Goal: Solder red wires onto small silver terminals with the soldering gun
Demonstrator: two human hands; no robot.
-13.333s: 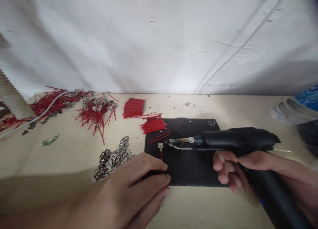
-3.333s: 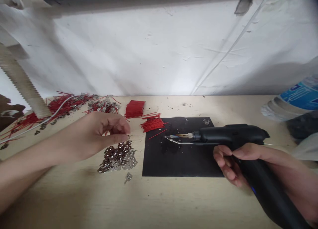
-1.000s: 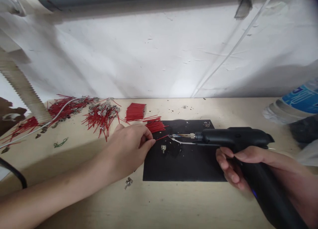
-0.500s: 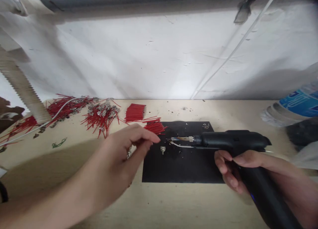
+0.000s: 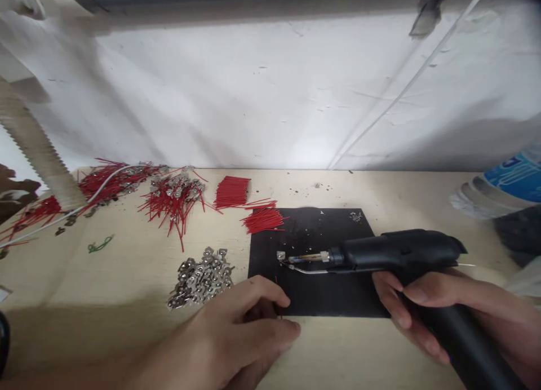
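My right hand (image 5: 422, 305) wraps round the handle of a black soldering gun (image 5: 380, 252), which points left. Its metal tip and thin solder feed tube meet beside a small metal terminal (image 5: 280, 256) on a black mat (image 5: 329, 294). At the mat's lower left edge, my left hand (image 5: 253, 328) is closed on a short red wire (image 5: 276, 282), which stands nearly upright and is partly hidden by the fingers. Beyond that hand lies a bundle of red wires (image 5: 264, 220) on the mat's upper left corner.
Loose metal terminals (image 5: 203, 278) form a pile left of the mat. Behind are a neat stack of red wires (image 5: 232, 191) and a heap of wires with terminals (image 5: 173, 195). A plastic bottle (image 5: 486, 195) stands at right, and a ribbed post (image 5: 38, 145) at left.
My left hand has moved down and right from near the wire bundle, and a red wire now shows at its fingers. The soldering gun's tip sits lower, close to the terminal.
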